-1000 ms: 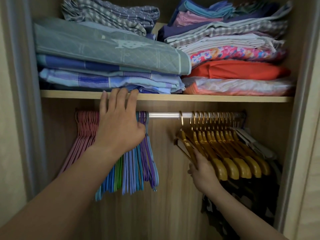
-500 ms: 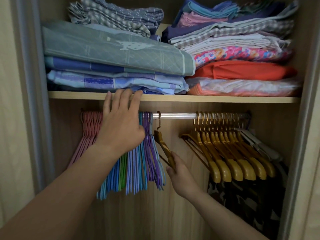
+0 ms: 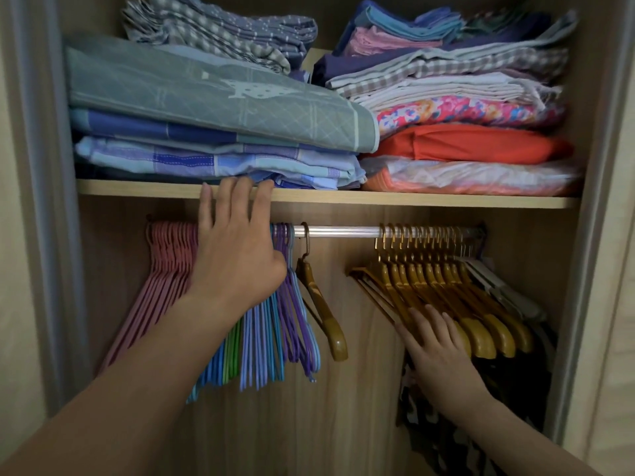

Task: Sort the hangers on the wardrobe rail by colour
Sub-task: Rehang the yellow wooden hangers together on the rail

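Head view, lone hanger (image 3: 319,304), bare rail (image 3: 343,231) rightward

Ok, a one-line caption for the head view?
Left hand steadies coloured plastic hangers; right hand touches yellow wooden hangers; one hangs apart.

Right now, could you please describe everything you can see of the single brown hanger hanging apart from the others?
The lone brown hanger looks like glossy wood or wood-look plastic, with a dark metal hook over the silver rail. It hangs edge-on, its rounded shoulder end lowest, just right of the purple hangers and apart from the brown bunch. Neither hand touches it.
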The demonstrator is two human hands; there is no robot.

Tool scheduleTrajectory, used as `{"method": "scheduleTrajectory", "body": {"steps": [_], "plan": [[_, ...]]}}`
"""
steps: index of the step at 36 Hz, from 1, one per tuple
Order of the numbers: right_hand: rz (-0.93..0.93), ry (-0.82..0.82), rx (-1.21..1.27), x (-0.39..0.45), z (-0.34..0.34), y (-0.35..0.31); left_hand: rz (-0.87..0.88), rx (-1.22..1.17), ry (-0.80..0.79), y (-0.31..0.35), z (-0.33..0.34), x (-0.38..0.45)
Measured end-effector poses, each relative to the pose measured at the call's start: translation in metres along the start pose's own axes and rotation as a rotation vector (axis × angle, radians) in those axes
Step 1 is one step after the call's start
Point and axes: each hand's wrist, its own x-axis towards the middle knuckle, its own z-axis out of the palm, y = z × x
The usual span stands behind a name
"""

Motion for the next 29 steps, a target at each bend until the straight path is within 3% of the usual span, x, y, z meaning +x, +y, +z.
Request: {"method": "scheduleTrajectory", "body": {"steps": [4, 9, 11, 16, 24, 29], "plan": [[-0.002, -0.064, -0.129, -0.002, -0.007, 0.007, 0.016, 0.004, 0.0, -0.002, 0.0, 0.0], [-0.026, 0.04, -0.042, -0.003, -0.016, 0.008, 0.033, 0.013, 0.004, -0.005, 0.0, 0.001], [-0.032, 0.117, 0.066, -0.005, -0.021, 0.003, 0.027, 0.015, 0.003, -0.004, 0.0, 0.001], [0.185, 0.224, 0.767, 0.012, -0.05, -0.012, 0.015, 0.015, -0.021, -0.002, 0.0, 0.001], [0.387, 0.249, 0.969, 0.07, -0.074, -0.019, 0.027, 0.065, -0.035, -0.003, 0.0, 0.0], [0.37, 0.167, 0.947, 0.069, -0.059, -0.026, 0.032, 0.057, -0.085, -0.005, -0.002, 0.0]]}}
